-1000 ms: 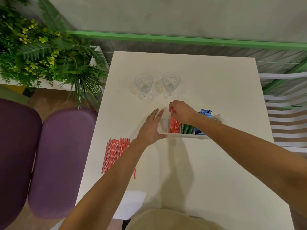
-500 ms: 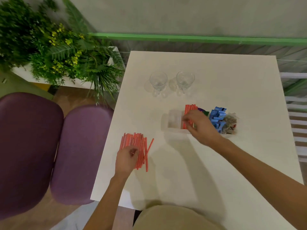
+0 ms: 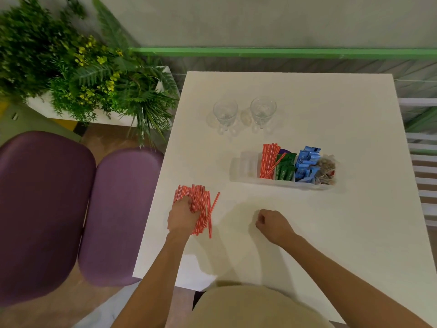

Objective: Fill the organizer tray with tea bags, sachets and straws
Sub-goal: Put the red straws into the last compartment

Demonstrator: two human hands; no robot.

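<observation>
A clear organizer tray (image 3: pixel 243 166) stands on the white table (image 3: pixel 331 233). Its leftmost compartment holds nothing. The others hold red straws (image 3: pixel 268 159), green sachets (image 3: pixel 286 168), blue sachets (image 3: pixel 307 164) and tea bags (image 3: pixel 327 170). One straw leans across onto the green sachets. A loose pile of red straws (image 3: pixel 202 200) lies near the table's left edge. My left hand (image 3: pixel 183 215) lies on that pile, fingers curled into the straws. My right hand (image 3: pixel 274 224) is a fist over bare table in front of the tray, holding nothing.
Two glass cups (image 3: pixel 224 112) (image 3: pixel 263 110) stand behind the tray. A leafy plant in a white planter (image 3: pixel 82 74) and two purple seats (image 3: pixel 118 209) are to the left of the table. White slats (image 3: pixel 423 185) run along the right.
My right hand has left the straws in the tray and pulled back toward me, closing into a fist. My left hand went from the tray's side to the loose straw pile.
</observation>
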